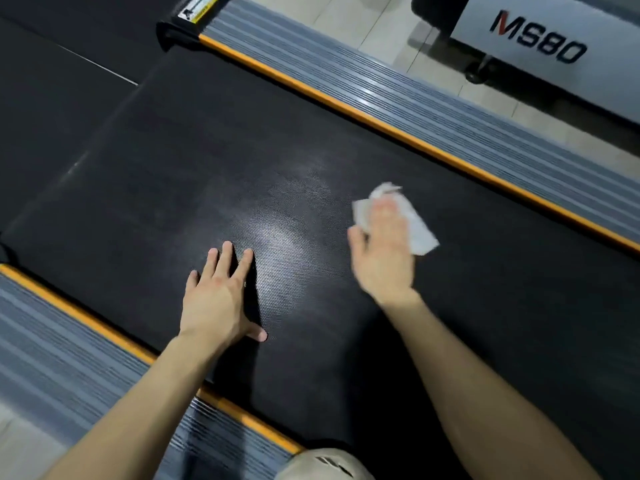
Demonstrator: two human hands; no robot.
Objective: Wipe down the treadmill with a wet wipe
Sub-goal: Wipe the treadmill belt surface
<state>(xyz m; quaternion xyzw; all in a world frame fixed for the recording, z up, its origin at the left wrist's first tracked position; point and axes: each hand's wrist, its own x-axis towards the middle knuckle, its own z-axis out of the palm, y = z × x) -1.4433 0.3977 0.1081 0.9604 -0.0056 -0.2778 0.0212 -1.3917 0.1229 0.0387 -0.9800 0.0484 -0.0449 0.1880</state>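
Gym or fitness room, judging by the equipment. A wide black textured treadmill belt point(242, 150) filled most of the view, flanked along both long edges by ribbed grey foot rails point(433, 109) trimmed with orange strips point(381, 124). A yellow-and-white warning sticker point(198, 8) sat at the far end of the far rail, its text too blurred to read. Beyond that rail stood a second machine point(540, 39), white housing lettered "MS80", on a small dark wheel point(479, 72). Pale tiled floor point(346, 19) lay between the two machines.
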